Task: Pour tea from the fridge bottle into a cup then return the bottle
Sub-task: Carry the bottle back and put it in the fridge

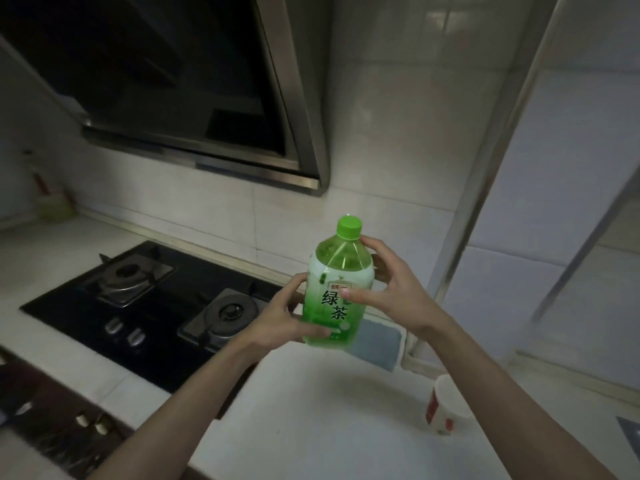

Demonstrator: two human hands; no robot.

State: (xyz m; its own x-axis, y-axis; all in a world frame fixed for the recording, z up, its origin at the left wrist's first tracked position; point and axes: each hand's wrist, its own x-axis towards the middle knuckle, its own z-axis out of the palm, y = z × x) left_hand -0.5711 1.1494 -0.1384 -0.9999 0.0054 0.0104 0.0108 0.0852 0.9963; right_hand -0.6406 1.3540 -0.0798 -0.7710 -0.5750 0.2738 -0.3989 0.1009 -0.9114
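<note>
A green tea bottle [337, 289] with a green cap [349, 227] on it is held upright in the air above the white counter [311, 410]. My left hand [284, 317] grips its lower body from the left, thumb across the base of the label. My right hand [391, 289] holds its upper half from the right, fingers curled round the shoulder and thumb on the label. A white paper cup [446, 405] with red marks stands on the counter at the lower right, below and to the right of the bottle.
A black gas hob [145, 306] with two burners lies to the left, under a dark range hood [194, 98]. A pale blue block [379, 341] sits behind the bottle by the tiled wall. A metal door frame [485, 188] rises at the right.
</note>
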